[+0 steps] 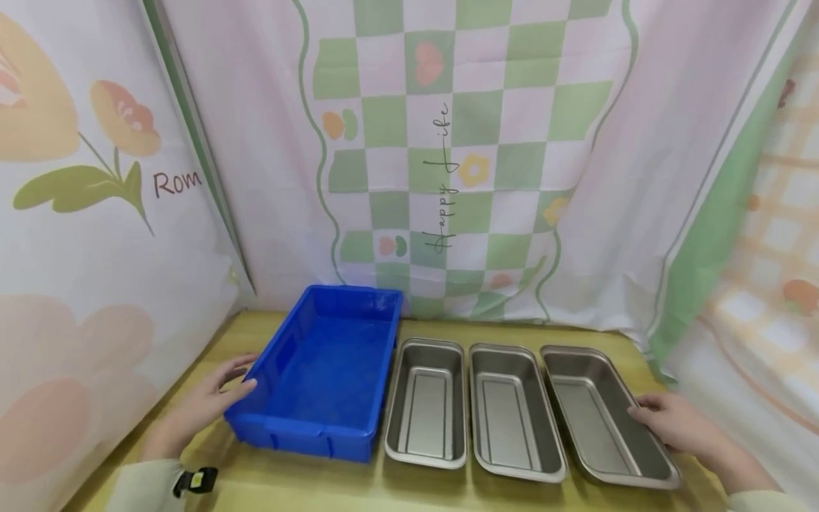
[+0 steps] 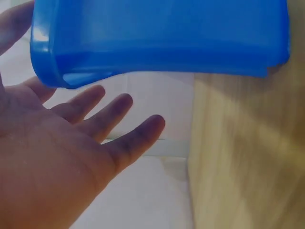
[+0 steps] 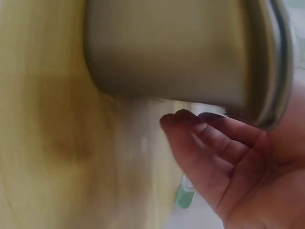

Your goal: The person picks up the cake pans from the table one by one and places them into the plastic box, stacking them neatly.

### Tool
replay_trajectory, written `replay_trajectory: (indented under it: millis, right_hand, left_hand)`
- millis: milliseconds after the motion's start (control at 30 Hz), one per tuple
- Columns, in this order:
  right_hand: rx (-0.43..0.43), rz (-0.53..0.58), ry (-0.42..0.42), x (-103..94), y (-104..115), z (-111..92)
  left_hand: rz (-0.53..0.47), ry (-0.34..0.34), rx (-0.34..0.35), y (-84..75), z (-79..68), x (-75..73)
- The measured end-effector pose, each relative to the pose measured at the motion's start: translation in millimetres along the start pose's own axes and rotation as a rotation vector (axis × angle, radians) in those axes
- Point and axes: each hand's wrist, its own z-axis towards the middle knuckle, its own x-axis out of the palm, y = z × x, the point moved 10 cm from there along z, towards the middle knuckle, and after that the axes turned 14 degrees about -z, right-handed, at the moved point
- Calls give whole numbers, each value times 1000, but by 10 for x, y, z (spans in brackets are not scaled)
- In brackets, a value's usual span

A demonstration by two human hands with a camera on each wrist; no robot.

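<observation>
A blue plastic bin, with nothing inside, stands on the left of the table. At its left side is my left hand, thumb by the rim. In the left wrist view the other fingers are spread and nearly straight beside the bin's outer wall. Three metal loaf pans stand in a row to the right: a left pan, a middle pan and a right pan. My right hand grips the right pan's outer long rim, thumb over the edge and fingers bent against the outside.
The bin and pans sit side by side on a light wooden table. A printed curtain hangs right behind them, and more patterned cloth closes the left side. A black band is on the left wrist.
</observation>
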Motion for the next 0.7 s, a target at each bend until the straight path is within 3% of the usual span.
replay_trajectory:
  millis: [133,300,533,700]
  right_hand:
    - [21,5,-26,-7,-45,-29]
    - [50,25,-48,-38,-58,-45]
    - [68,89,-59,-78,4,-12]
    - [49,121,-91,-192,182,11]
  left_hand:
    - [-108,8,-11,100,-45,43]
    - [-164,30,-6,158,-60,72]
    - [-111,26,-28,213,-86,26]
    - [-87,34,-61,261,-102,5]
